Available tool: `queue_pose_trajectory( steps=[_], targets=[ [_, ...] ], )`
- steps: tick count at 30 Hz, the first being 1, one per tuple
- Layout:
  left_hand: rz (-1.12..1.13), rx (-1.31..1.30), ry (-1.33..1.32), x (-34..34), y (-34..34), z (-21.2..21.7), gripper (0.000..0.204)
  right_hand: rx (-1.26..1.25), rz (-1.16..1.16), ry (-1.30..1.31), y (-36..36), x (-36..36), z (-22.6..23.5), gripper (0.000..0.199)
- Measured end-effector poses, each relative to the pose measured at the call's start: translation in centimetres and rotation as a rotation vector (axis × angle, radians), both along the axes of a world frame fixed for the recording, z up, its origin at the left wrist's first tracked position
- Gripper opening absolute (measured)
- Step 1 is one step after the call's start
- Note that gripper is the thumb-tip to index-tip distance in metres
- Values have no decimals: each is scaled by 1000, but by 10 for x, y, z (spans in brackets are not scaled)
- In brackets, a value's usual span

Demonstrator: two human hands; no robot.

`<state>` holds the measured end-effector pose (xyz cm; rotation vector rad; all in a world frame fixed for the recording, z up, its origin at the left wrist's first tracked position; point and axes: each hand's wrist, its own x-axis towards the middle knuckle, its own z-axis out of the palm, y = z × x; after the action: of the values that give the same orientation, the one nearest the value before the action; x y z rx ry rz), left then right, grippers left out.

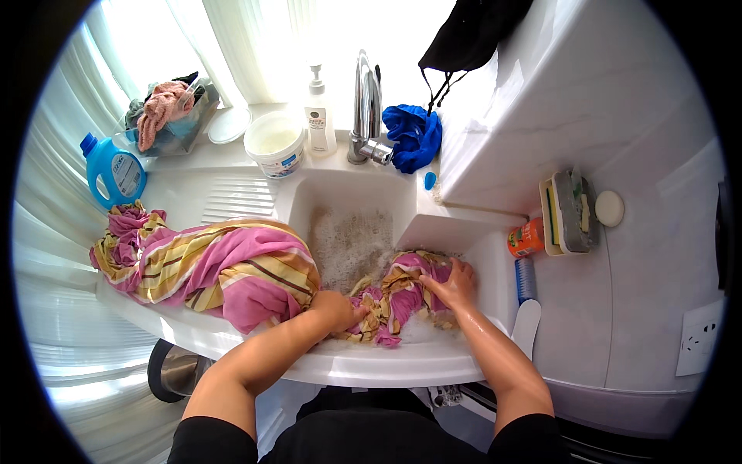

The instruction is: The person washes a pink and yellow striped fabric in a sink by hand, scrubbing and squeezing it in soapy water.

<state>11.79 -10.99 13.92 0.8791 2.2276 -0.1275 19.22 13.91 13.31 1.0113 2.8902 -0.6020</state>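
A large pink, yellow and brown striped cloth (255,267) is heaped over the ribbed left side of the white sink (417,363), and part of it hangs into the soapy water (348,240) in the basin. My left hand (338,309) is closed on the twisted wet fabric at the basin's front left. At the front right my right hand (452,286) grips the bunched end, its thumb on top and its fingers round the far side. White suds lie about the cloth near both hands. The fingertips of my left hand are partly hidden by the fabric.
Behind the basin stand a chrome faucet (365,116), a white pump bottle (318,120), a white tub (274,145) and a bunched blue cloth (412,138). A blue detergent jug (114,172) and a bin of clothes (174,116) are left. A brush (525,280) lies right.
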Motion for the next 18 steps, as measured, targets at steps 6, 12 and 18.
queue_pose_trajectory(
  steps=[6,12,18],
  targets=[
    [85,-27,-68,9,1,14,66,-466,-36,-58,9,-16,-86,51],
    [995,1101,-79,-19,-17,-29,65,-446,561,345,-70,-32,34,32],
    [1635,1749,-933,-26,-22,3,64,-743,1109,631,-95,-31,108,36]
  ],
)
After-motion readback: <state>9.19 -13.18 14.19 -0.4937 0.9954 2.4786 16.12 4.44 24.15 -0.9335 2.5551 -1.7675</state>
